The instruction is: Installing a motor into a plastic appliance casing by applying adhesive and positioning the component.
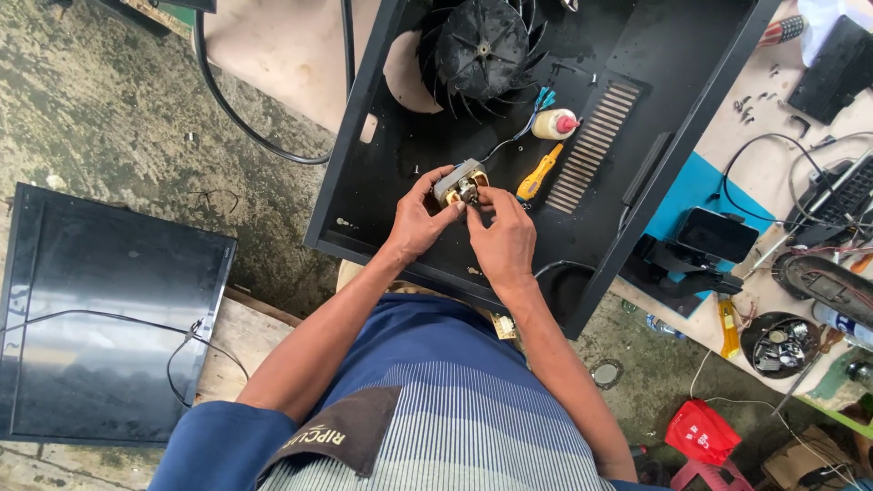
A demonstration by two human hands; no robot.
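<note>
Both my hands meet over a black metal casing (pixel 473 145) that lies open on the workbench. My left hand (pixel 416 218) grips a small electric motor (pixel 460 184) with a grey body and brass-coloured parts. My right hand (pixel 502 235) pinches the same motor at its lower right side with thumb and fingertips. Thin wires run from the motor up toward a black plastic fan wheel (pixel 482 45) lying at the casing's far end. A yellow-handled screwdriver (pixel 538 173) and a small white bottle with a red cap (pixel 555 124) lie inside the casing just right of the motor.
A vent slot grille (pixel 593 145) is cut into the casing floor. A black flat panel (pixel 100 318) with a cable lies on the concrete floor at left. The bench at right holds a blue mat (pixel 696 186), a dark phone-like device (pixel 717 233), a bowl of small parts (pixel 780 344), cables and tools. A red packet (pixel 700 431) lies on the floor.
</note>
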